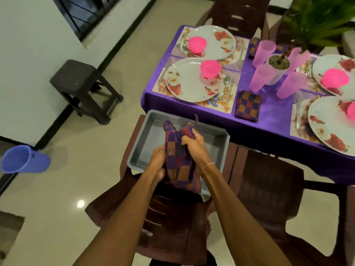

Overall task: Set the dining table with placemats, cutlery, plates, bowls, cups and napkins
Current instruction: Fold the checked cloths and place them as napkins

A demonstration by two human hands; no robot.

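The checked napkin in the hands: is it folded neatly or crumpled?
Crumpled. Both the left hand and the right hand grip the napkin in a loose bunch, corners sticking up, unlike the folded napkin on the table.

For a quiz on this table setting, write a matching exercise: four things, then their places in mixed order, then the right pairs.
1. crumpled checked cloth napkin
2. grey rectangular plastic tray
3. folded checked cloth napkin
4. dark brown plastic stool

A. on the floor beside the white wall
B. flat on the purple tablecloth
C. gripped by the left hand and right hand
D. on a brown plastic chair

Pairs: 1-C, 2-D, 3-B, 4-A
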